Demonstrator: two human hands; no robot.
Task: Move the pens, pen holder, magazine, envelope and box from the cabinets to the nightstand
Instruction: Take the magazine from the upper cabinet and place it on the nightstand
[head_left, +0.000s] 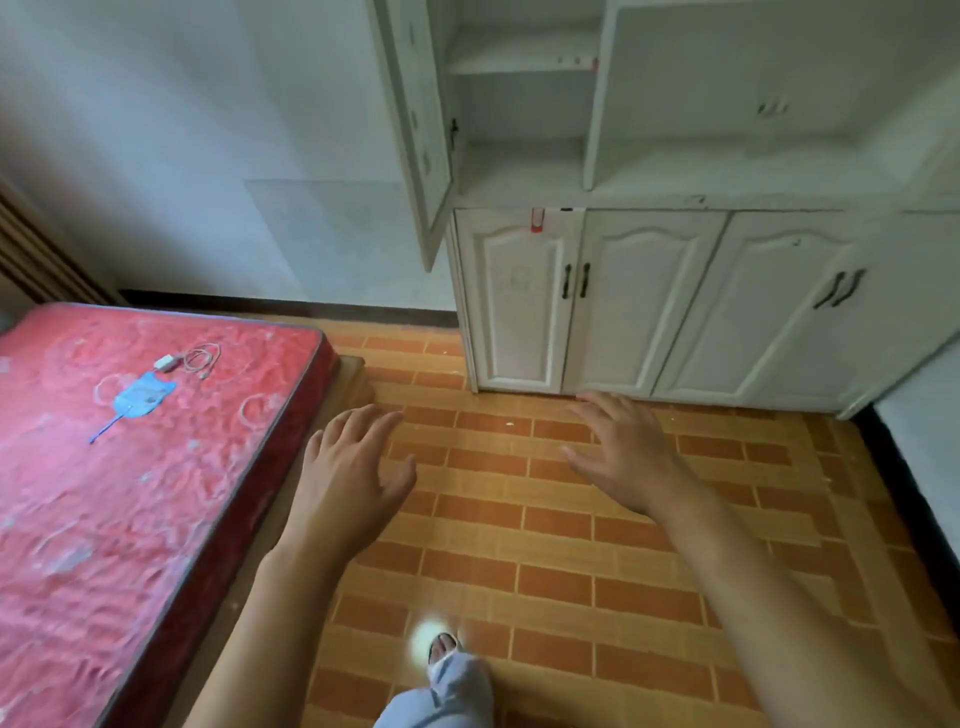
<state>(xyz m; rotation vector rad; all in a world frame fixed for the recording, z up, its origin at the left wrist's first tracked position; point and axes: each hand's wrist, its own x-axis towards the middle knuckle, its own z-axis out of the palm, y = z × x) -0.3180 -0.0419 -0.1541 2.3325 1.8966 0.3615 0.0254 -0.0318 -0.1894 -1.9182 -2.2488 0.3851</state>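
Cabinets (623, 291) ahead, lower doors shut; both hands empty, fingers spread.

Mattress (156, 467) at left, charger cable (195, 358) on it, cabinets (649, 301) ahead right, against wall (208, 130)

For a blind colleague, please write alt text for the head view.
Two empty, open hands, left hand and right hand, reach over a tiled floor toward white cabinets; one upper door is open. A red mattress lies left.

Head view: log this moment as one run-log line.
left hand: open, empty | right hand: open, empty | upper cabinet door: open | lower cabinet doors: shut | task items: none visible
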